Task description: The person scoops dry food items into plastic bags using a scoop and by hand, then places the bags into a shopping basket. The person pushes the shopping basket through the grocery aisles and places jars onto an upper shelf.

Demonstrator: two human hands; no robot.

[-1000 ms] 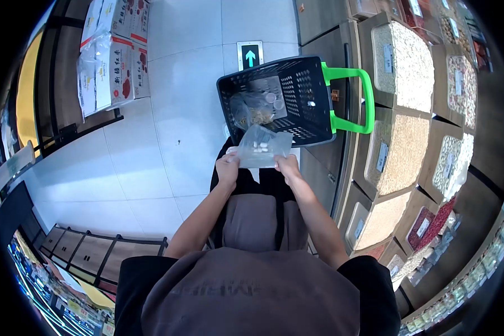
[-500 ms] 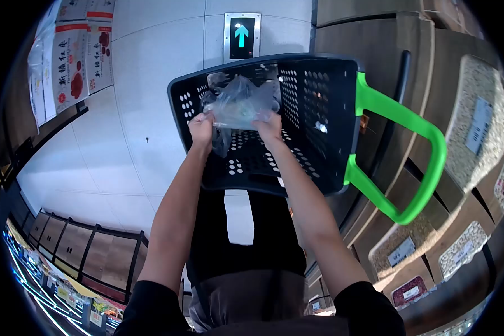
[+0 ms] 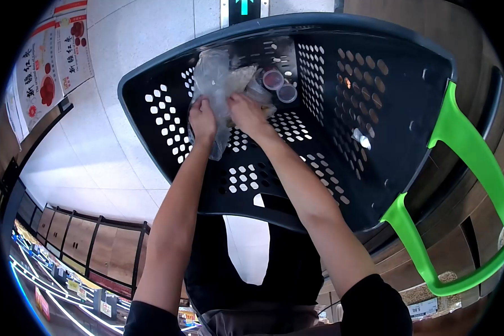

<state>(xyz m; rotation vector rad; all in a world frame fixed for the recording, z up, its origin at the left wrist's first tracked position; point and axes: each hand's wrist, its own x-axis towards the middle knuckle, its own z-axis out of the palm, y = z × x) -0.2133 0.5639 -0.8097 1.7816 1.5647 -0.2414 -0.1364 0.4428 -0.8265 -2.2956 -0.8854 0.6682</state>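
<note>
A clear plastic bag (image 3: pixel 211 73) is down inside a black shopping basket (image 3: pixel 375 207) with perforated walls and a green handle (image 3: pixel 479 131). My left hand (image 3: pixel 203 120) is closed on the bag's near side. My right hand (image 3: pixel 246 112) is closed too, its fingers curled at the bag's right edge beside pale contents that I cannot identify. Just beyond the right hand lie two small round clear-lidded containers (image 3: pixel 273 79), one dark reddish. Part of the bag hangs below my left hand toward the basket floor.
Printed cartons (image 3: pixel 47 84) stand at the upper left. A floor sign with a green arrow (image 3: pixel 245 8) is beyond the basket. Wooden cabinets (image 3: pixel 92 241) line the lower left. Wooden display bins with a price tag (image 3: pixel 423 308) are at the right.
My hands and the bag have gone deeper into the basket, and the basket appears larger and closer. The bag has shifted left, and the round containers now show beside it.
</note>
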